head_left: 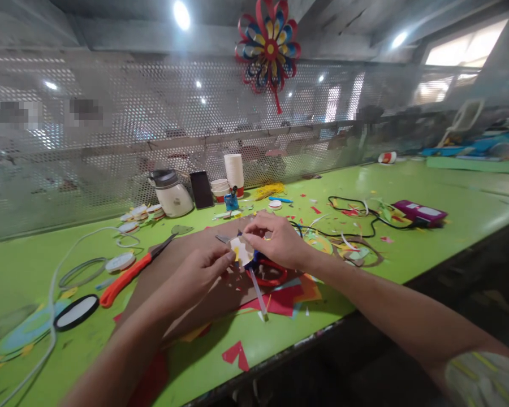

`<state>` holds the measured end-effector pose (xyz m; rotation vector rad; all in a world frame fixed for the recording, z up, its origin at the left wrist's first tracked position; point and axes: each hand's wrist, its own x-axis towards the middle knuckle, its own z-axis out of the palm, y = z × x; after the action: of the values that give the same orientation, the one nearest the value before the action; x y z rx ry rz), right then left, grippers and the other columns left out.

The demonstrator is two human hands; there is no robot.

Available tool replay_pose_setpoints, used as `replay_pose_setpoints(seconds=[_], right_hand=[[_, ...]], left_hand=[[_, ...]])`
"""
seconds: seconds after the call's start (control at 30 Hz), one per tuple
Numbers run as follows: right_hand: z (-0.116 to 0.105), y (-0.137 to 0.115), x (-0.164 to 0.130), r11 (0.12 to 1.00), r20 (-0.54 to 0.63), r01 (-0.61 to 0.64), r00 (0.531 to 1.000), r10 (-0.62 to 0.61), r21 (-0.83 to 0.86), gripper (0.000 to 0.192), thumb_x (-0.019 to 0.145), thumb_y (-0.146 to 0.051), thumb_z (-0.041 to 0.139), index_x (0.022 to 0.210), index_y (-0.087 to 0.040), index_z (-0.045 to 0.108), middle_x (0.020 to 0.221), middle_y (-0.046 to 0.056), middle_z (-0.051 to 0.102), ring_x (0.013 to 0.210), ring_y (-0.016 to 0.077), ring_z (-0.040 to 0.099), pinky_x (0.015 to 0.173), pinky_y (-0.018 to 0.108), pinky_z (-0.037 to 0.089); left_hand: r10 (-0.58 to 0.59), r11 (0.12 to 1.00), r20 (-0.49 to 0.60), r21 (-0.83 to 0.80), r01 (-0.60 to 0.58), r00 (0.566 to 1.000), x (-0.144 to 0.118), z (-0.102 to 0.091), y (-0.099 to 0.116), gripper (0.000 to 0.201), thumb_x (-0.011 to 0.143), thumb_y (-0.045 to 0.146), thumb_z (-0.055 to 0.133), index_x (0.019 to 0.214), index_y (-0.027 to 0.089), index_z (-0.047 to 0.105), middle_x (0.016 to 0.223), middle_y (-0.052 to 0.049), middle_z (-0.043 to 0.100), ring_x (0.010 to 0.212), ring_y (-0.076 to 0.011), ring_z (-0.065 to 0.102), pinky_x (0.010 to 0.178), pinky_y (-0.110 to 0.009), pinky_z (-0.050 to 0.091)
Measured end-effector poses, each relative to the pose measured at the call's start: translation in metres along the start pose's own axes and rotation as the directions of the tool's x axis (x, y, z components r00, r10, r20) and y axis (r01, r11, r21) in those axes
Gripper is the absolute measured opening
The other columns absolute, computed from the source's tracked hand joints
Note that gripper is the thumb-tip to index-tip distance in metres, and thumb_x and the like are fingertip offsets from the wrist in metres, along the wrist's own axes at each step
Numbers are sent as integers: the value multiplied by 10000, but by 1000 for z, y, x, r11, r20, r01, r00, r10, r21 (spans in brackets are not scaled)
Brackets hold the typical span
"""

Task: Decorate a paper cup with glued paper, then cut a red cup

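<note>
Between both hands is a small white paper piece with a yellow patch. The thumb and fingers of my left hand pinch its left edge. My right hand grips its upper right edge, fingers curled. Just below lie a dark blue tool, mostly hidden, with a translucent glue stick poking out, and scissors with red handles, partly covered by my right hand. A brown board lies under the hands. On its left edge rests an orange-handled tool with a dark blade.
At the back stand a white kettle, a dark phone and stacked paper cups. Rightward lie a purple box with a black cord and paper scraps. A white cable and black-rimmed oval lie left. A paper flower hangs above.
</note>
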<state>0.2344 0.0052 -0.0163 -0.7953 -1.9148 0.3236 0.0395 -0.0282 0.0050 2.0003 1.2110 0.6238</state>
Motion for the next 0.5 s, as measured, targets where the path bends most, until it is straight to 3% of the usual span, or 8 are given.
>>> replay_pose_setpoints(seconds=[0.1,0.27,0.5], right_hand=[[1,4,1,991,-28,-88,995,92,100,94,800,-162,627,711,-163,656,705,5,630,656,123,544,657,265,433],[2,8,2,943,88,-255,966,242,213,64,792,-170,626,752,-155,673,706,9,670,653,124,599,660,262,474],[4,7,-1,980,100,-178,980,169,90,74,795,-186,632,754,-167,690,745,13,672,676,122,605,667,254,473]], left_hand=[[-33,997,32,-68,35,999,-2,0,1,363,859,479,506,810,160,672,762,-52,678,684,-192,554,667,-314,428],[-111,982,44,-146,117,993,-3,0,-2,379,832,506,536,800,159,686,764,-53,693,656,-173,536,618,-287,401],[-189,967,12,-173,188,982,1,0,-6,330,820,457,542,797,161,686,751,-52,705,663,-182,572,582,-273,378]])
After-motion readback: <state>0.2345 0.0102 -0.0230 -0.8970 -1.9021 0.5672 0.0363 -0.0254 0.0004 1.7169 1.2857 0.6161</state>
